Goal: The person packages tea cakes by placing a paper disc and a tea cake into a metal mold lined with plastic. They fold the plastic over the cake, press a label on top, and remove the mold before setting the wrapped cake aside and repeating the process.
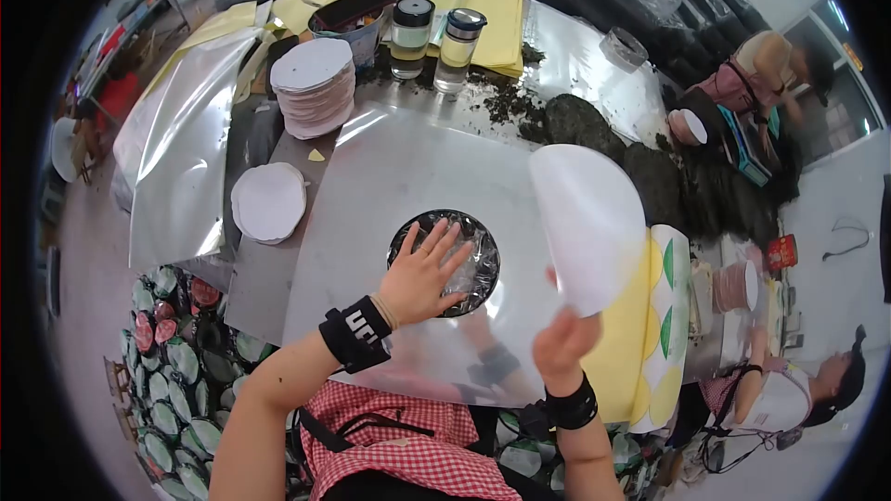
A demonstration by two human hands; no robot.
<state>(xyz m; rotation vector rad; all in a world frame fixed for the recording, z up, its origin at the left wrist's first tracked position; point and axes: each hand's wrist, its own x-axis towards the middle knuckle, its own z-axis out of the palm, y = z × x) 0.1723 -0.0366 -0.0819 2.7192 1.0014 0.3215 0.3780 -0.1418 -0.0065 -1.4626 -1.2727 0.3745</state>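
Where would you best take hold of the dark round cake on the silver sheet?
Probably at its rim, from above: the dark round cake lies flat on the silver sheet, so only top and edge are exposed. The left hand rests on it.

1. A wide black wristband (355, 332) sits on the left wrist, lower centre of the frame, with white block letters printed across it
2. The right wrist, just right of lower centre, wears a narrower black band (570, 404), plain as far as shows
3. The left hand (422, 274) and right hand (561, 343) are bare, as are both forearms
4. A red-and-white checked garment (399, 450) covers the chest at the bottom edge, crossed by thin black straps (357, 427)
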